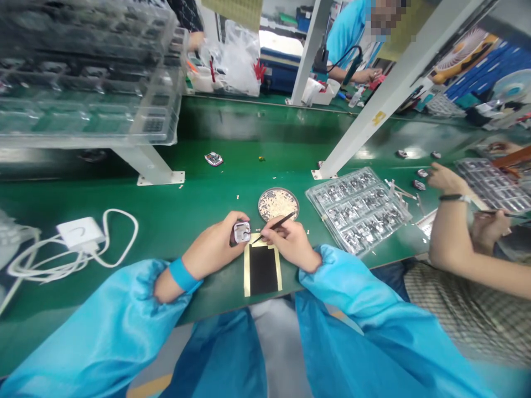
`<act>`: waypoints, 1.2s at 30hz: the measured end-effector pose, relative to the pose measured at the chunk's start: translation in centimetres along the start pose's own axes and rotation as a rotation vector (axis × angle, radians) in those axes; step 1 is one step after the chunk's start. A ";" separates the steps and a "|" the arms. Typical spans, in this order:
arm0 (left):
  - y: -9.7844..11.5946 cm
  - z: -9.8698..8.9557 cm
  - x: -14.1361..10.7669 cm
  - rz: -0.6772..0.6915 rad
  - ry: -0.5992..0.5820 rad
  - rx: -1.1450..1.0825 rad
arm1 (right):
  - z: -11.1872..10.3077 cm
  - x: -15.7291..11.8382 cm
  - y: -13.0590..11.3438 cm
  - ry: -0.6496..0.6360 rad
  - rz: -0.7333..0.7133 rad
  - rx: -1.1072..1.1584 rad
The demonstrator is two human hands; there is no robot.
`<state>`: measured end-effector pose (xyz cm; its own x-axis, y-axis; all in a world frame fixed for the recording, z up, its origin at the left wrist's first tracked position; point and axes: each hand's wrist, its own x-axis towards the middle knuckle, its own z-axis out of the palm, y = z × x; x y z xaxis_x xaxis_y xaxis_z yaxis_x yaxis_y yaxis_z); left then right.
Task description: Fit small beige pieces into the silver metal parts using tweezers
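Note:
My left hand (216,243) grips a small squarish device housing (241,232) with a pale rim, its open inside facing up. In my right hand (292,243) is a pair of dark tweezers (279,222), pinched between thumb and fingers. Their tips point left, over the top edge of a black sheet (264,271) bordered with pale yellow strips, close to the housing. Just beyond my right hand stands a round dish (277,203) full of tiny cream and dark pieces. What the tweezer tips hold, if anything, is too small to tell.
A clear compartment tray (360,210) of small parts lies to the right, near a co-worker's arms (460,232). White charger and cable (81,235) lie left. Stacked clear trays (87,121) rest on a raised shelf with metal legs. Another housing (214,159) sits farther back.

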<state>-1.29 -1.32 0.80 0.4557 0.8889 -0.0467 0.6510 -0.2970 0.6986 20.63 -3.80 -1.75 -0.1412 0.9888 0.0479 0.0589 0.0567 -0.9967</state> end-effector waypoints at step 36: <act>0.2 2.7 0.2 -0.066 0.106 -0.460 | -1.2 -0.1 -1.9 0.070 -0.549 -0.286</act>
<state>0.55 -2.14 -0.98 0.3427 0.9384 -0.0449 0.3288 -0.0750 0.9414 21.75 -3.81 0.24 -0.1613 0.8113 0.5620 0.2603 0.5843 -0.7687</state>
